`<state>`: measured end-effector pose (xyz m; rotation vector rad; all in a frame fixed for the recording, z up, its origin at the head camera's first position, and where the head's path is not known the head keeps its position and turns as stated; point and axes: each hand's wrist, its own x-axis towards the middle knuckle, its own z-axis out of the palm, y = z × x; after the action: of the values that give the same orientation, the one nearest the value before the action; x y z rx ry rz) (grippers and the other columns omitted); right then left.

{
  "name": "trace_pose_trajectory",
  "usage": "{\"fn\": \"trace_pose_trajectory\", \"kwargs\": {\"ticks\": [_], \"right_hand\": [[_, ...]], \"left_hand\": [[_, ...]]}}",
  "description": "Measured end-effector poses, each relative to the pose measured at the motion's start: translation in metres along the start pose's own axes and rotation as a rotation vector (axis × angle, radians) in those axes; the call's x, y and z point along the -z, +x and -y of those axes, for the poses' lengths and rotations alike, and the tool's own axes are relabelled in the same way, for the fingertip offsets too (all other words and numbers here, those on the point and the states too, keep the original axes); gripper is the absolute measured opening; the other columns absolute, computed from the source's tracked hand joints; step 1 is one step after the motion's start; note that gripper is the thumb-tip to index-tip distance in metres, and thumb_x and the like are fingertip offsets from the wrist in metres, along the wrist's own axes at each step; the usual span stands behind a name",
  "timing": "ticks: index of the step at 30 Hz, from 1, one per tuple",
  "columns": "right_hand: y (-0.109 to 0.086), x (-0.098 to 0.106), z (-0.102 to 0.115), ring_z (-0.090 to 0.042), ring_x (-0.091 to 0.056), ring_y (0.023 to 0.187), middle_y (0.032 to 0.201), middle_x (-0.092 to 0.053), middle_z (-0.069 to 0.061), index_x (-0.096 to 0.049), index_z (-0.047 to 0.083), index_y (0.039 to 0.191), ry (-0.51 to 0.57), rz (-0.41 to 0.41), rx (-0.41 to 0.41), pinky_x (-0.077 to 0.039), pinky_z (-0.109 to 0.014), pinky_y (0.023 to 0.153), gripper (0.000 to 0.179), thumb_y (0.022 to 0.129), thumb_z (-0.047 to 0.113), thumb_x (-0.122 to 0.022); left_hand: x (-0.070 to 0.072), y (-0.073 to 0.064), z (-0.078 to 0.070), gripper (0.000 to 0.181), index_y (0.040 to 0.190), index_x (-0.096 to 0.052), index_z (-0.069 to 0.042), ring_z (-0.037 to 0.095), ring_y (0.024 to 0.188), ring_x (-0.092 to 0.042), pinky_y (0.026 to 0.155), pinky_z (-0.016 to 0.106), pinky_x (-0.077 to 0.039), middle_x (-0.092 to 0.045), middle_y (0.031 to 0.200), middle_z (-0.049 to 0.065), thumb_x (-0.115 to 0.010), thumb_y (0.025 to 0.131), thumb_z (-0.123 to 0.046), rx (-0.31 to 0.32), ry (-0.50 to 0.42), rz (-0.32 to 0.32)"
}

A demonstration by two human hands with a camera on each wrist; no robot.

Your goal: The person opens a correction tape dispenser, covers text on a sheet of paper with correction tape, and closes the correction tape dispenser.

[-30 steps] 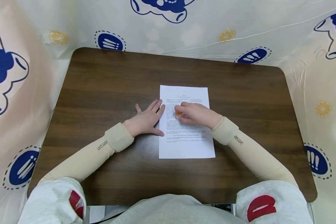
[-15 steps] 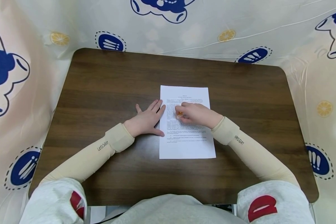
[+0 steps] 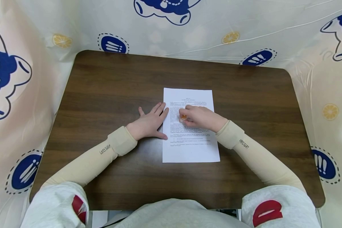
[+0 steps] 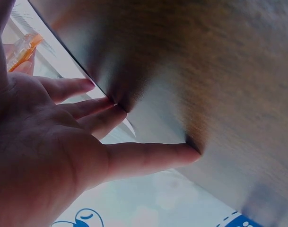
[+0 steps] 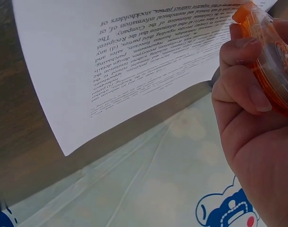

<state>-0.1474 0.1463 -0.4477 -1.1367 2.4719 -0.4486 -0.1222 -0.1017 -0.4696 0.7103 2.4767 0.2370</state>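
Observation:
A printed sheet of paper (image 3: 191,154) lies on the brown table, its text filling the upper and middle part. My left hand (image 3: 149,123) rests flat at the sheet's left edge with fingers spread; the fingertips reach the margin. Over the middle of the text, my right hand (image 3: 201,117) grips an orange see-through correction tape dispenser (image 5: 272,66) between curled fingers and thumb. A round spool shows through its clear case in the right wrist view. Its tip against the page is hidden by the fingers in the head view.
The dark wood table (image 3: 114,82) has rounded far corners and surrounds the sheet on all sides. A pale patterned curtain (image 3: 205,19) hangs along the back and both sides. The person's torso (image 3: 171,215) is at the near edge.

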Motion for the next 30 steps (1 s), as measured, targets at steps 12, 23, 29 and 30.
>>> {"fn": "trace_pose_trajectory", "kwargs": {"ticks": [12,23,29,30], "right_hand": [[0.0,-0.004,-0.004,-0.017,-0.056,0.068,0.093,-0.06,-0.005,-0.061,0.012,0.11,-0.006,-0.004,0.003,-0.046,-0.029,0.063,0.015,0.099,0.014,-0.071],[-0.008,-0.003,-0.009,-0.018,-0.056,0.071,0.093,-0.062,-0.005,-0.063,0.01,0.109,-0.006,-0.028,0.008,-0.048,-0.029,0.064,0.016,0.097,0.013,-0.073],[-0.013,-0.001,-0.011,-0.018,-0.057,0.074,0.094,-0.061,-0.005,-0.063,0.011,0.11,-0.002,-0.019,-0.008,-0.048,-0.03,0.066,0.017,0.097,0.015,-0.073],[-0.014,-0.001,-0.012,-0.018,-0.057,0.074,0.094,-0.061,-0.005,-0.063,0.011,0.11,0.0,-0.019,-0.009,-0.048,-0.03,0.065,0.017,0.097,0.015,-0.074]], "left_hand": [[-0.001,0.0,0.002,0.123,0.167,-0.015,-0.004,0.038,0.161,0.001,0.098,0.093,-0.01,0.0,0.175,0.018,-0.08,0.082,-0.065,-0.012,-0.004,-0.009],[0.0,0.0,0.0,0.124,0.167,-0.014,-0.005,0.037,0.161,0.001,0.099,0.092,-0.011,0.001,0.175,0.017,-0.08,0.081,-0.066,-0.001,0.008,0.005],[0.001,0.0,-0.001,0.124,0.167,-0.014,-0.005,0.037,0.161,0.001,0.099,0.092,-0.01,0.001,0.175,0.017,-0.08,0.081,-0.065,0.003,0.005,0.006],[0.001,0.0,-0.001,0.124,0.167,-0.014,-0.005,0.037,0.161,0.001,0.099,0.092,-0.01,0.001,0.175,0.017,-0.08,0.081,-0.065,0.001,0.003,0.007]]}}
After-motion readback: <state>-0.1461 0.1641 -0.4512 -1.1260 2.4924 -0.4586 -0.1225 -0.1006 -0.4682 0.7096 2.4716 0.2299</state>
